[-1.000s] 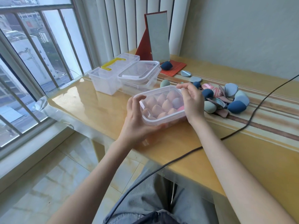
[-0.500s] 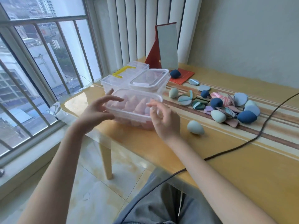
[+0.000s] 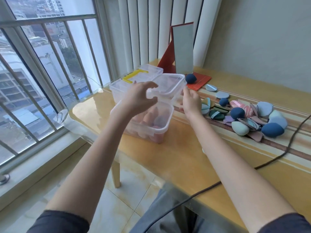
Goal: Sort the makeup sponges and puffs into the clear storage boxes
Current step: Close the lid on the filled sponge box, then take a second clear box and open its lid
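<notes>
A clear box (image 3: 165,125) packed with pink sponges stands uncovered on the wooden table (image 3: 185,157). Just behind it a second clear box with a lid (image 3: 170,81) sits on top of a larger clear case with a yellow handle (image 3: 133,76). My left hand (image 3: 139,98), blurred, curls round the lidded box's near left corner. At the box's right end my right hand (image 3: 191,102) grips the rim with thumb and fingertips. Loose blue, green and pink sponges and puffs (image 3: 249,118) lie in a heap to the right.
A red-backed standing mirror (image 3: 183,51) is at the table's back with a dark blue sponge (image 3: 191,78) at its foot. A dark cable (image 3: 286,148) runs across the table's right part and down over the front edge. Window bars are on the left.
The pink-filled box was carried left, set down near the table's corner and released. Both hands have since moved up and back to the lidded clear box behind it.
</notes>
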A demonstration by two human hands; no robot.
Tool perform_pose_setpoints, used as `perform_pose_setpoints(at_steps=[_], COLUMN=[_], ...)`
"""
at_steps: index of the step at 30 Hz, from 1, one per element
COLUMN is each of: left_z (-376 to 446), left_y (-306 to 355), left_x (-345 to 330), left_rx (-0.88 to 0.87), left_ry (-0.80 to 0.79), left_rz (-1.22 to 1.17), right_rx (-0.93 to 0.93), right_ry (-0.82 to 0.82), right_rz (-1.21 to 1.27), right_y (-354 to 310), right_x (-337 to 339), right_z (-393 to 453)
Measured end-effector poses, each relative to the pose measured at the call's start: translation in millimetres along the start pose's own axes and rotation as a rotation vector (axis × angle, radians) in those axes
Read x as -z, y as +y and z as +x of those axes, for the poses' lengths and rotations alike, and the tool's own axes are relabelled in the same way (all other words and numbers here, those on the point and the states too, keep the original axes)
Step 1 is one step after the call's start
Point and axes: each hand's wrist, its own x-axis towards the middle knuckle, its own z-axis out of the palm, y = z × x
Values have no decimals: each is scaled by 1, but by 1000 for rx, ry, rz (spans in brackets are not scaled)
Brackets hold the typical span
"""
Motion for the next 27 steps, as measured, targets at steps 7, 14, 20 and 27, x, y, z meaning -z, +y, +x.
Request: perform_pose_setpoints(at_steps=[7,14,20,27], left_z=[61,58,70,82], left_y=[19,20,27,59], left_x=[-49,-41,-21,24], left_rx=[61,-130,-180,70], left_ry=[-259,181,584,862], left_rz=[321,143,-78,-823], right_rx=[397,221,425,412], right_ry=[134,-114,-319,-153], right_rz=[-66,-66,-505,-98], right_y=[14,24,30,19], right_x=[32,20,20,36], right_z=[-2,14,18,7])
